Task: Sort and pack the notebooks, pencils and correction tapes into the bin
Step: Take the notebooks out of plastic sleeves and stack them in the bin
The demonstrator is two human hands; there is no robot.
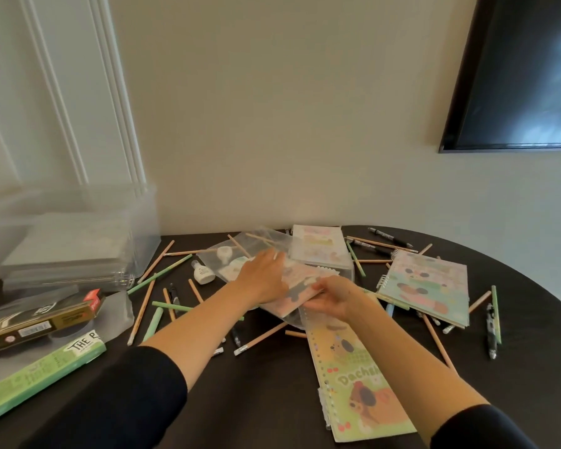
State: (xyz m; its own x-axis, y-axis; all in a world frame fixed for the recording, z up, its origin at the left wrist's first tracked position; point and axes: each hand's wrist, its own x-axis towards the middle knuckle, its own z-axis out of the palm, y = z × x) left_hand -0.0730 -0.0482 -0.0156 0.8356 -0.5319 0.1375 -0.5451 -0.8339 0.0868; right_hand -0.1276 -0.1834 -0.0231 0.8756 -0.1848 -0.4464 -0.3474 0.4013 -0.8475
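Both my hands meet on a pink notebook [300, 288] in the middle of the dark table [256, 400]. My left hand [263, 280] lies over its left side with fingers spread. My right hand [332, 294] grips its near right corner. A clear plastic bag [240, 254] with correction tapes lies under and behind it. A white correction tape [203, 272] stands left of the bag. More notebooks lie at the back [318, 246], on the right [428, 286] and near me [357, 380]. Several pencils [143, 306] are scattered around. The clear bin [75, 241] stands at the left.
Flat boxes [39, 319] and a green carton [39, 374] lie at the near left. Black pens [491, 332] lie among the pencils on the right. The wall runs just behind the table, with a dark screen [525, 72] hanging at upper right.
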